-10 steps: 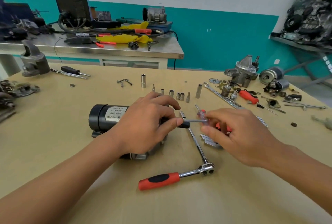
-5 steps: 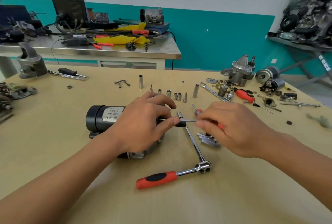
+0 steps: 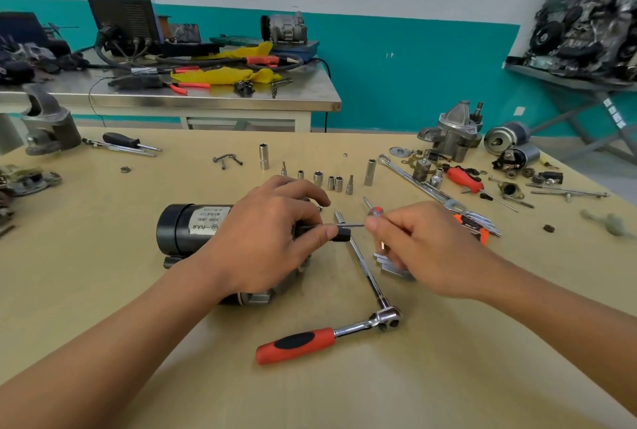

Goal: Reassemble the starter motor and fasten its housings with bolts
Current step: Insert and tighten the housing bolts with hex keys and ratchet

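Centre of the tan wooden bench (image 3: 103,291): black cylindrical starter motor (image 3: 186,232) with white label lies on its side, right end hidden under the left hand (image 3: 265,239). Left hand is draped over the housing, thumb and forefinger pinching a thin steel bolt (image 3: 348,226) with a black end piece. Right hand (image 3: 427,249) pinches the bolt's right end. Near side: red-handled chrome ratchet with extension bar (image 3: 331,335), flat on the bench. Far side: row of loose chrome sockets (image 3: 331,180).
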`<state>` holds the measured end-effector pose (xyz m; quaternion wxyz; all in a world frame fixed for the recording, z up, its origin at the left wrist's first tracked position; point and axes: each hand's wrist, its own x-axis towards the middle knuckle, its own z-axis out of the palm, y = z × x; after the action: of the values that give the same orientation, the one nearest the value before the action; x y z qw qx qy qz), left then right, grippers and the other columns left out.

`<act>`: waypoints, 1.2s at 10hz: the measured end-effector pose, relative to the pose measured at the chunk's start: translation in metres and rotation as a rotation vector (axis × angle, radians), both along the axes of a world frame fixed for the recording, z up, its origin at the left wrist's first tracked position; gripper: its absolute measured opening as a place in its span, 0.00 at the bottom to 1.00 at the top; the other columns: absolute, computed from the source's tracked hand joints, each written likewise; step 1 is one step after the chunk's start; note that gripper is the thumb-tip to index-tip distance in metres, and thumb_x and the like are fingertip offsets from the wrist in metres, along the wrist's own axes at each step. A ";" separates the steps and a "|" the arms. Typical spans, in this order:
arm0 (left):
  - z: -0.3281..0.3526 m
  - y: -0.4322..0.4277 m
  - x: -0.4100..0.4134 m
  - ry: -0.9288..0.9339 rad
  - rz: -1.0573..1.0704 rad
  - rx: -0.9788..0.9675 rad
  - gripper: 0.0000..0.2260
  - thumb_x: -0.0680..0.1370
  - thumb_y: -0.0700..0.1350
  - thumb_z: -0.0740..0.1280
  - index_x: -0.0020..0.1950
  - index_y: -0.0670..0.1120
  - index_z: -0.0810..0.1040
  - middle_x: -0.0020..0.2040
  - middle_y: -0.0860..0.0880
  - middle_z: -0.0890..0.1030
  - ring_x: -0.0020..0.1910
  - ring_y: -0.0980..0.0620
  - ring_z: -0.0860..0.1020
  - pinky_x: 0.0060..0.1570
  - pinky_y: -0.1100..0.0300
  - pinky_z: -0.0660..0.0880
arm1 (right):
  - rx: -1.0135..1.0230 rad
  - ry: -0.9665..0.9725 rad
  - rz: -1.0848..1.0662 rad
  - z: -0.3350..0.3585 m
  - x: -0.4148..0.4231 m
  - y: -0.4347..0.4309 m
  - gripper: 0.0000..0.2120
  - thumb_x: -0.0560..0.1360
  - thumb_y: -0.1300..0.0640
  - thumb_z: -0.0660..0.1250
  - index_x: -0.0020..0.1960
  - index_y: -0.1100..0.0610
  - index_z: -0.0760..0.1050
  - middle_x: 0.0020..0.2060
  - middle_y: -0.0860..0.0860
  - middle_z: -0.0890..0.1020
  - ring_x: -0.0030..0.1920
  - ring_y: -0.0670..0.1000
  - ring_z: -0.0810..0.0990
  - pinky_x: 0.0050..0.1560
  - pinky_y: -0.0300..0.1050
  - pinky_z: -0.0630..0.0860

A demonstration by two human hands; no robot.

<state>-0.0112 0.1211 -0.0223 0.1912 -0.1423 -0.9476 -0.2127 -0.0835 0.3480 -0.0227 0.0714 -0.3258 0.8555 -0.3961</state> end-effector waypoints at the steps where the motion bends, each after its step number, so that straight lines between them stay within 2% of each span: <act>1: 0.001 0.000 0.000 -0.008 0.002 0.017 0.18 0.76 0.64 0.57 0.40 0.56 0.80 0.59 0.62 0.76 0.64 0.55 0.71 0.59 0.48 0.73 | -0.333 -1.021 -0.081 0.010 0.006 -0.011 0.22 0.82 0.50 0.62 0.30 0.55 0.73 0.20 0.47 0.66 0.22 0.46 0.64 0.20 0.37 0.61; 2: -0.001 -0.001 -0.001 0.011 -0.001 0.036 0.17 0.79 0.62 0.58 0.39 0.55 0.80 0.58 0.62 0.76 0.63 0.56 0.71 0.57 0.49 0.73 | -0.124 -0.500 -0.037 0.016 -0.001 -0.001 0.18 0.83 0.54 0.60 0.37 0.55 0.80 0.26 0.51 0.78 0.24 0.48 0.71 0.24 0.39 0.66; 3: -0.003 -0.002 -0.002 0.026 0.007 0.028 0.18 0.80 0.60 0.60 0.40 0.53 0.81 0.58 0.61 0.77 0.62 0.55 0.72 0.56 0.50 0.73 | 0.280 0.513 0.132 0.022 -0.006 0.014 0.09 0.81 0.56 0.63 0.57 0.50 0.80 0.38 0.39 0.81 0.34 0.38 0.76 0.36 0.32 0.68; 4: -0.002 -0.002 -0.002 0.026 -0.004 0.015 0.14 0.78 0.60 0.60 0.38 0.56 0.78 0.58 0.62 0.77 0.62 0.56 0.72 0.56 0.50 0.73 | 0.360 0.728 0.271 0.022 -0.008 0.016 0.16 0.79 0.41 0.62 0.56 0.50 0.80 0.40 0.40 0.80 0.41 0.42 0.77 0.40 0.40 0.74; 5: -0.002 -0.003 -0.001 0.017 -0.016 0.037 0.13 0.77 0.61 0.62 0.38 0.57 0.78 0.58 0.62 0.77 0.62 0.56 0.72 0.57 0.50 0.73 | 0.015 0.132 0.128 0.022 -0.001 -0.004 0.22 0.81 0.42 0.60 0.36 0.53 0.81 0.27 0.47 0.78 0.30 0.49 0.78 0.30 0.43 0.73; 6: -0.003 -0.004 -0.001 0.019 -0.026 0.051 0.13 0.78 0.59 0.63 0.40 0.55 0.80 0.58 0.60 0.78 0.62 0.55 0.72 0.56 0.49 0.73 | -0.379 -0.974 -0.146 0.015 0.000 -0.021 0.25 0.82 0.48 0.60 0.30 0.57 0.78 0.21 0.48 0.69 0.21 0.46 0.66 0.21 0.37 0.62; 7: -0.002 -0.005 -0.001 0.022 -0.033 0.053 0.12 0.80 0.59 0.61 0.40 0.58 0.79 0.58 0.60 0.77 0.62 0.55 0.72 0.56 0.48 0.74 | -0.267 -0.729 -0.118 0.009 0.000 -0.015 0.23 0.79 0.40 0.62 0.37 0.56 0.79 0.25 0.51 0.75 0.23 0.48 0.70 0.23 0.38 0.66; 8: -0.001 -0.003 -0.001 0.018 -0.028 0.055 0.11 0.80 0.60 0.61 0.39 0.60 0.76 0.58 0.60 0.78 0.62 0.54 0.72 0.55 0.49 0.74 | 0.171 0.404 -0.009 0.011 -0.006 0.009 0.24 0.75 0.30 0.57 0.46 0.47 0.80 0.33 0.44 0.80 0.31 0.43 0.76 0.31 0.38 0.68; 9: -0.002 -0.002 -0.001 0.025 -0.016 0.033 0.11 0.80 0.59 0.62 0.40 0.59 0.78 0.59 0.60 0.78 0.62 0.55 0.72 0.55 0.50 0.74 | 0.230 0.606 0.078 0.008 -0.005 0.012 0.24 0.80 0.37 0.55 0.37 0.53 0.76 0.28 0.46 0.76 0.28 0.43 0.71 0.29 0.40 0.64; 10: -0.003 -0.003 -0.002 0.017 0.008 0.026 0.12 0.80 0.56 0.64 0.42 0.53 0.83 0.59 0.60 0.78 0.62 0.55 0.72 0.56 0.50 0.74 | -0.196 -0.504 -0.021 0.008 0.003 -0.007 0.23 0.83 0.48 0.61 0.32 0.58 0.73 0.22 0.52 0.71 0.24 0.46 0.68 0.24 0.38 0.64; 11: -0.002 -0.002 -0.001 0.009 0.011 0.030 0.13 0.80 0.58 0.62 0.41 0.55 0.81 0.59 0.60 0.78 0.62 0.55 0.71 0.55 0.50 0.73 | -0.324 -0.933 -0.064 0.014 0.004 -0.009 0.20 0.82 0.51 0.61 0.34 0.57 0.75 0.23 0.49 0.70 0.25 0.48 0.66 0.24 0.38 0.63; 12: -0.001 -0.002 -0.001 0.010 0.005 0.032 0.15 0.80 0.59 0.60 0.41 0.55 0.81 0.59 0.60 0.78 0.62 0.54 0.72 0.55 0.50 0.74 | 0.004 -0.127 0.030 0.018 -0.001 0.005 0.14 0.83 0.53 0.61 0.44 0.54 0.81 0.30 0.46 0.81 0.29 0.47 0.76 0.31 0.43 0.73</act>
<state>-0.0127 0.1191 -0.0234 0.1987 -0.1377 -0.9436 -0.2264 -0.0848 0.3525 -0.0052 0.1323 -0.3125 0.8451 -0.4131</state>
